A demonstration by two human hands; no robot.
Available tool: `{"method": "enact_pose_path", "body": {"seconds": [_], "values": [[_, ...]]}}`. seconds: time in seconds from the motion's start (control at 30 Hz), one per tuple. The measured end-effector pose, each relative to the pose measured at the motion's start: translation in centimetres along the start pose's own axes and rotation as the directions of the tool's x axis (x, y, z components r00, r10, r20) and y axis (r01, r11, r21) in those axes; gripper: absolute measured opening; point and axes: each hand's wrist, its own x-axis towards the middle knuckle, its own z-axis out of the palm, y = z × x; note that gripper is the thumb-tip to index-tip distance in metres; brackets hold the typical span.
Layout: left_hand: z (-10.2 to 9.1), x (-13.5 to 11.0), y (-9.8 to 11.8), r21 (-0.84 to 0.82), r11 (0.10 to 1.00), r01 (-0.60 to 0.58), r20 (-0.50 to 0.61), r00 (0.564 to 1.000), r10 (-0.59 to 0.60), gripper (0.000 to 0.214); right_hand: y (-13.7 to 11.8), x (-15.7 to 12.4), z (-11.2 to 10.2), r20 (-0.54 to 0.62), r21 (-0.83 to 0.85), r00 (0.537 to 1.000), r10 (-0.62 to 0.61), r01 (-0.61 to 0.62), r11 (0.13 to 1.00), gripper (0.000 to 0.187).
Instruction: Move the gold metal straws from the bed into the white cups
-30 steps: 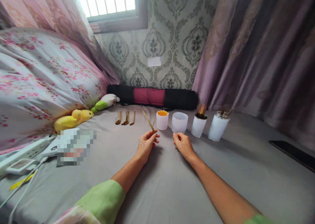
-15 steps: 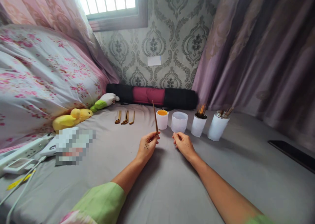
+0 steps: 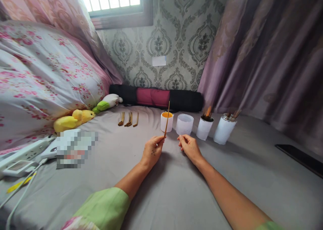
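A thin brown stick (image 3: 167,120) stands nearly upright in my left hand (image 3: 152,152), pinched between thumb and fingers at its lower end. From my view the stick crosses in front of a white cup (image 3: 165,125) with an orange inside. My right hand (image 3: 189,147) has its fingers curled closed, and nothing shows sticking out of them. Just beyond it is a translucent white cup (image 3: 184,125). To the right, a white-wrapped container (image 3: 205,129) and a white-wrapped jar (image 3: 224,132) hold several thin sticks. Small groups of bent brown sticks (image 3: 128,119) lie to the left on the grey sheet (image 3: 113,156).
A black and maroon roll (image 3: 153,97) lies along the wall. Plush toys (image 3: 75,119), a power strip (image 3: 27,152) with white cables and a blurred-out item (image 3: 77,151) are on the left. A dark flat phone-like object (image 3: 300,159) rests at the right.
The stick in my left hand has shifted right and now leans rightward, crossing in front of the orange-lined cup. My right hand stays almost where it was, fingers still curled.
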Motion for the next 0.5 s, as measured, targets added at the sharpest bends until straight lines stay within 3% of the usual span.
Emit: {"method": "enact_pose_path", "body": {"seconds": [0.5], "values": [[-0.2, -0.4, 0.8, 0.319, 0.93, -0.183, 0.092, 0.983, 0.161, 0.031, -1.1, -0.3, 0.1, 0.04, 0.124, 0.999, -0.004, -0.001, 0.992, 0.036]]}}
